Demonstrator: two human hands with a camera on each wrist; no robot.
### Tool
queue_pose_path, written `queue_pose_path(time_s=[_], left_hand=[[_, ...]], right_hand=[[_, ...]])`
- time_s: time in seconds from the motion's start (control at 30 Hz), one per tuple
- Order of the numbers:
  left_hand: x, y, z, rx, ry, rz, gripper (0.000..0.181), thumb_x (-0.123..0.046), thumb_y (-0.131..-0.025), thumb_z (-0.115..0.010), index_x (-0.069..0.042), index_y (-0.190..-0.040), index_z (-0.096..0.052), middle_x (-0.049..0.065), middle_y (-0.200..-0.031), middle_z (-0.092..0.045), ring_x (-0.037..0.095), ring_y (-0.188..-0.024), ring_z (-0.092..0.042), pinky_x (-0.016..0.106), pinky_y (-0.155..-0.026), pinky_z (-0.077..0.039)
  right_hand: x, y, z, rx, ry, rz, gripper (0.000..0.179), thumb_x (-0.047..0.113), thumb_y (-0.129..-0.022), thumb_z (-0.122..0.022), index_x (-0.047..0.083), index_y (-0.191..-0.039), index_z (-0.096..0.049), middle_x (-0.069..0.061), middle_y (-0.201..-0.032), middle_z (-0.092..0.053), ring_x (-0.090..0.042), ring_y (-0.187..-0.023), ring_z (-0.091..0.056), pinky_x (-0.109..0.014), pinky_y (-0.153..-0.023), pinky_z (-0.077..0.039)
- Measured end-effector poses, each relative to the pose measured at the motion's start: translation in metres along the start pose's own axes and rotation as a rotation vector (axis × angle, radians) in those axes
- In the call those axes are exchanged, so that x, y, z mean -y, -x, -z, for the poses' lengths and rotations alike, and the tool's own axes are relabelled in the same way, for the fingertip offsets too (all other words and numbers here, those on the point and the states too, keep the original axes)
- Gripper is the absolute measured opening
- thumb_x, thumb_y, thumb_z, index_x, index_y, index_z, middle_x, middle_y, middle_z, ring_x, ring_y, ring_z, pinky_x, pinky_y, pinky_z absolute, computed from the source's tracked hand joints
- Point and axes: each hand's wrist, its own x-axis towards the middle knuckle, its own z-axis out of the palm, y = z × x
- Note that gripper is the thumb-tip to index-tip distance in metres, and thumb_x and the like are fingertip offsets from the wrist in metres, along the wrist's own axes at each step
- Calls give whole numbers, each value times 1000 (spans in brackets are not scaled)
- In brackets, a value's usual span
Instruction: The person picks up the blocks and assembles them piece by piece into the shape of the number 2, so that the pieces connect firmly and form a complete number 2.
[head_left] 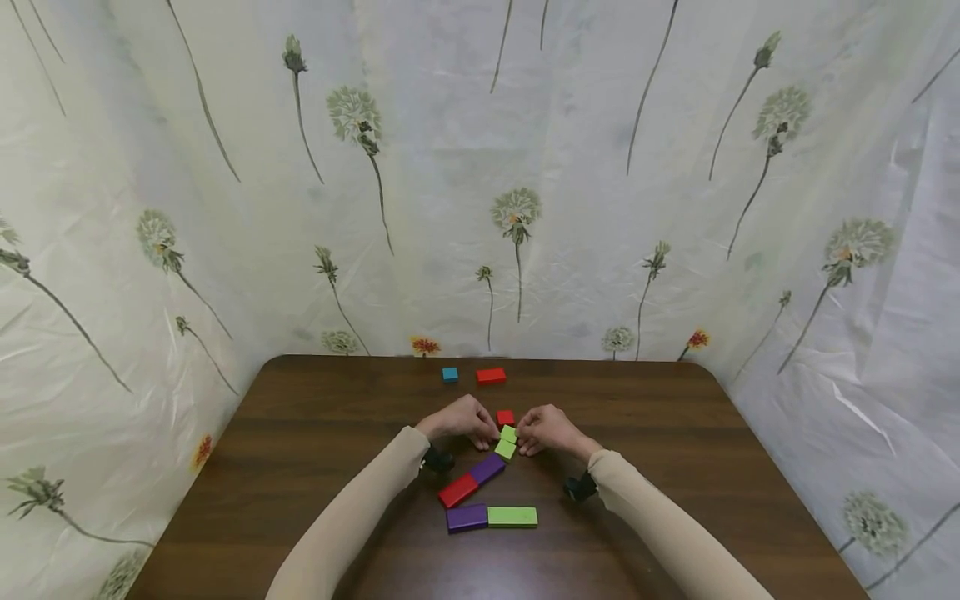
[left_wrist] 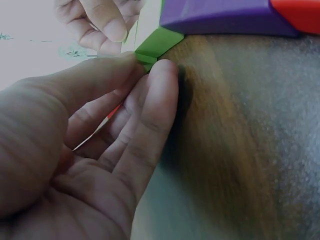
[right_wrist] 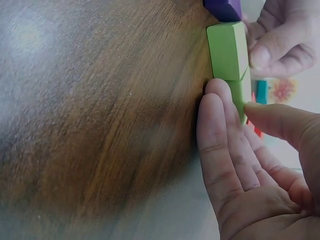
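Observation:
Two light green blocks lie end to end at the middle of the table: a nearer green block and a farther green block, slightly turned against each other. From the left, my left hand pinches the farther one at its side, thumb and fingertips meeting it in the left wrist view. My right hand holds the same block from the right; its thumb and fingers lie on both sides of it in the right wrist view. Just beyond sits a small red block. A purple block adjoins the nearer green end.
A red block continues the slanting line from the purple one. Nearer me, another purple block and a long green block lie end to end. Toward the back edge are a blue block and a red block. Behind hangs a flowered curtain.

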Motion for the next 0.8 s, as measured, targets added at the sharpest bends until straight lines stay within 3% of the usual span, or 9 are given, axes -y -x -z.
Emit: queue_pose_path(time_s=[0.57, 0.67, 0.8], left_hand=[[1, -2, -1, 8, -52, -11, 13, -7, -90, -67, 1, -88, -76, 10, -80, -74, 14, -62, -67, 30, -63, -57], [1, -1, 0, 4, -41, -8, 13, -7, -90, -66, 2, -89, -76, 11, -81, -74, 16, -63, -68, 31, -64, -58], [1, -1, 2, -58, -23, 7, 14, -6, -90, -65, 4, -90, -75, 14, -83, -74, 21, -65, -70, 32, -64, -58]], right_hand=[[-2, -3, 2, -6, 42, 16, 15, 5, -95, -57, -6, -100, -66, -13, -83, -71, -22, -68, -71, -35, -64, -58], [-2, -4, 2, -33, 82, 14, 17, 8, -95, -58, -5, -99, -68, -13, -82, -70, -21, -66, -70, -34, -62, -58], [0, -6, 4, -118, 162, 17, 17, 11, -94, -61, -1, -98, -71, -10, -79, -71, -17, -65, -68, -31, -60, -57]])
